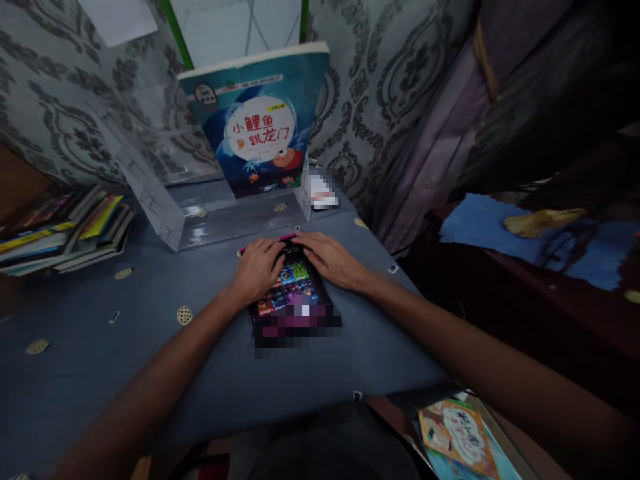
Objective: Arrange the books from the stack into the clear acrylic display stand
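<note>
On the table lies a dark book (295,293) with rows of small colourful pictures on its cover and a pink top edge. The lower part of this book is blurred into blocks. My left hand (257,267) rests on its upper left part, fingers stretched towards the middle. From the other side, my right hand (330,259) lies over the upper right corner, its fingertips on the cover close to those of the left. Both hands press flat from above. Behind them, a blue picture book (263,133) stands upright in a clear plastic rack (165,223).
A stack of books (75,230) sits at the table's left. Right of the rack is a blurred white item (323,191). The table's (210,373) right edge runs past my right forearm. Another book (460,440) lies below the front edge. A blue cloth (480,227) is at far right.
</note>
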The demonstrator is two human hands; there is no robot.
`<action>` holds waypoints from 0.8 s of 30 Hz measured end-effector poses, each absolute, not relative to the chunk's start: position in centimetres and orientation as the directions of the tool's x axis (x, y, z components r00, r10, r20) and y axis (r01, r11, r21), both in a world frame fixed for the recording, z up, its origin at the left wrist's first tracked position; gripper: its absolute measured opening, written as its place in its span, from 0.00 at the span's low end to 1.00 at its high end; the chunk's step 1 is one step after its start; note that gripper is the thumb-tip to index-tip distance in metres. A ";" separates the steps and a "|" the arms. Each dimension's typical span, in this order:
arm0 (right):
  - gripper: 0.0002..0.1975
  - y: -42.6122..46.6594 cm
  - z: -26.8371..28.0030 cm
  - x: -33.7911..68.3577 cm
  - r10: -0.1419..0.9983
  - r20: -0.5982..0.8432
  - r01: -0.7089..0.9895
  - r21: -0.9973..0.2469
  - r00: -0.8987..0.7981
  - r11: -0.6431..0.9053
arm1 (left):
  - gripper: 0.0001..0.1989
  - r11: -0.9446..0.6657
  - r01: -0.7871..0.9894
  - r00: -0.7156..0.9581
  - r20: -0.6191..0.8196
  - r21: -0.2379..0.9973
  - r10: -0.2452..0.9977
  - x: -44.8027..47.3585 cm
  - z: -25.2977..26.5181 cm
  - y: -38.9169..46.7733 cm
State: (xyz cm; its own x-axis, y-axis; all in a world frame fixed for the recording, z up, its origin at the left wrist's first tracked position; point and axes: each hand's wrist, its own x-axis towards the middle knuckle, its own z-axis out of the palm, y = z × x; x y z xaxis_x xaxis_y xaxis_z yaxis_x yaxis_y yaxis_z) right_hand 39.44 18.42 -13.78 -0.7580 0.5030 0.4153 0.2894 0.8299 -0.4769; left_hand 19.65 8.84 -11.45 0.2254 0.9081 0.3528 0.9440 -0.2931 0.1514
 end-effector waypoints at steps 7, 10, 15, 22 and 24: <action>0.24 18.6 -13.9 39.4 0.537 0.383 0.352 -0.455 -0.752 0.818 | 0.21 -0.316 0.949 0.306 0.210 0.014 0.929 20.0 -10.7 9.1; 0.25 18.7 -14.0 39.4 0.556 0.384 0.378 -0.448 -0.737 0.810 | 0.23 -0.345 0.939 0.339 0.194 -0.005 0.920 19.9 -10.6 9.3; 0.25 19.0 -13.9 39.3 0.561 0.355 0.400 -0.433 -0.747 0.807 | 0.22 -0.346 0.938 0.339 0.191 0.003 0.921 19.9 -10.6 9.7; 0.23 18.9 -13.7 39.2 0.555 0.357 0.377 -0.458 -0.751 0.805 | 0.22 -0.332 0.943 0.323 0.192 0.016 0.927 20.2 -10.6 9.5; 0.22 18.9 -13.8 39.3 0.536 0.371 0.347 -0.466 -0.759 0.814 | 0.22 -0.330 0.944 0.323 0.196 0.002 0.926 20.2 -10.7 9.4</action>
